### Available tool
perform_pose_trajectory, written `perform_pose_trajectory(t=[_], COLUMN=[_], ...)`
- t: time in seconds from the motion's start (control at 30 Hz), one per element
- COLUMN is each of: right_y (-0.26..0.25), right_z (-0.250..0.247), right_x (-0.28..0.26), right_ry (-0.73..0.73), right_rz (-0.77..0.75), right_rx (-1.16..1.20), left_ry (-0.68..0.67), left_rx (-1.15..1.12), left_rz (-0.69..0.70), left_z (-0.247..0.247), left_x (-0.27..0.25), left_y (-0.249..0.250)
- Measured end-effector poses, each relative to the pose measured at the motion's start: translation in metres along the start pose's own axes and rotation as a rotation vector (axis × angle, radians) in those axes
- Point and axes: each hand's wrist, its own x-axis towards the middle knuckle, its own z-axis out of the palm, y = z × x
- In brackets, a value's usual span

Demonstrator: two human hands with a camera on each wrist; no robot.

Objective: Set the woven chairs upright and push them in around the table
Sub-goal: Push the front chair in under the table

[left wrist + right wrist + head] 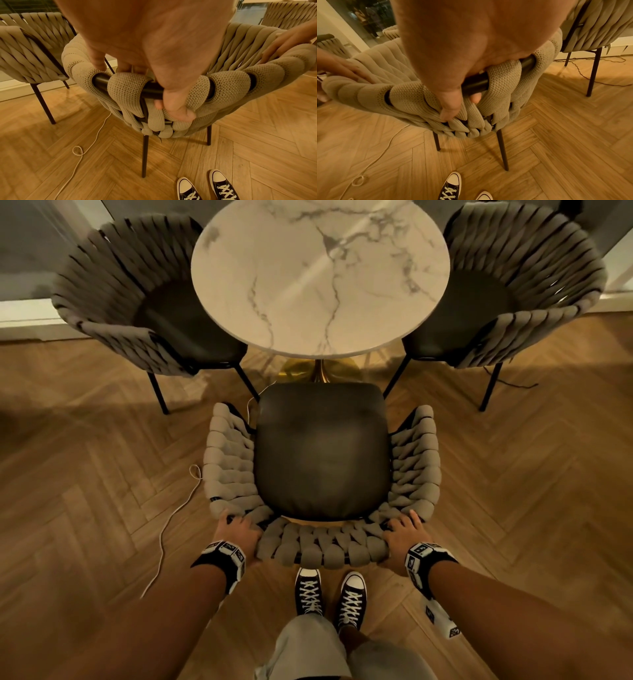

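Gripping the upright near chair's (322, 453) woven back rim, left hand (239, 534) and right hand (402, 534) curled round it

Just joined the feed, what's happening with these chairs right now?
A person stands behind the near woven chair, which is upright and faces the round marble table. The left hand and right hand each grip the top rim of its backrest at the corners. Its seat front sits just short of the table edge, so it is not yet pushed in. The left chair and right chair stand upright, tucked under the tabletop.
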Motion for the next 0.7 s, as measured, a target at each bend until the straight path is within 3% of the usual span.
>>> perform_pose_trajectory(t=[0.3,0.7], right_y=[0.004,-0.001], right_z=[-0.021,-0.019], right_x=[0.013,0.017], right_ry=[0.044,0.019], right_rz=[-0.007,0.014], right_rx=[-0.002,-0.025], left_ry=[0.092,0.056], left_rx=[-0.020,-0.038], left_rz=[0.002,-0.006], left_z=[-0.007,-0.006], left_x=[0.009,0.009], left_y=[-0.014,-0.017])
